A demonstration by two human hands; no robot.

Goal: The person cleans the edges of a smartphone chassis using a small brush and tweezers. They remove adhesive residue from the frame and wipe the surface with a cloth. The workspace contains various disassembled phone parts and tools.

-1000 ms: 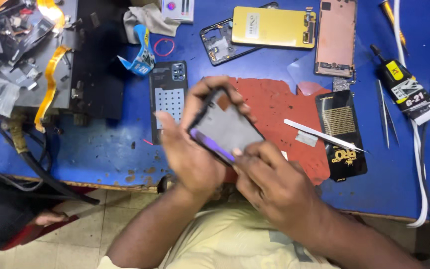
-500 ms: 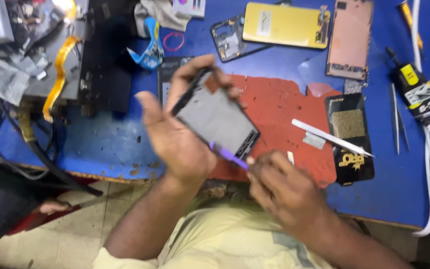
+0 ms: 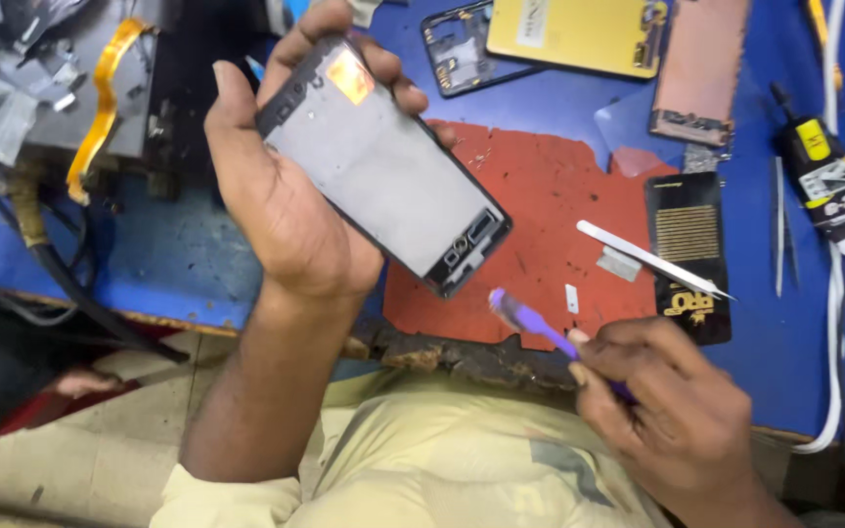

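Up in the left hand (image 3: 286, 210), the phone frame (image 3: 383, 166).

The flat black phone frame with a pale grey inner plate (image 3: 383, 166) is up off the blue bench, tilted on a slant, top end up and to the left, bottom end down to the right. Open side faces up: an orange patch sits near the top end, small dark cut-outs and fittings crowd the bottom corner. Below and right of it, the slim purple plastic tool (image 3: 530, 325) angles up-left, tip free in the air, just short of the frame's lower corner, not touching.
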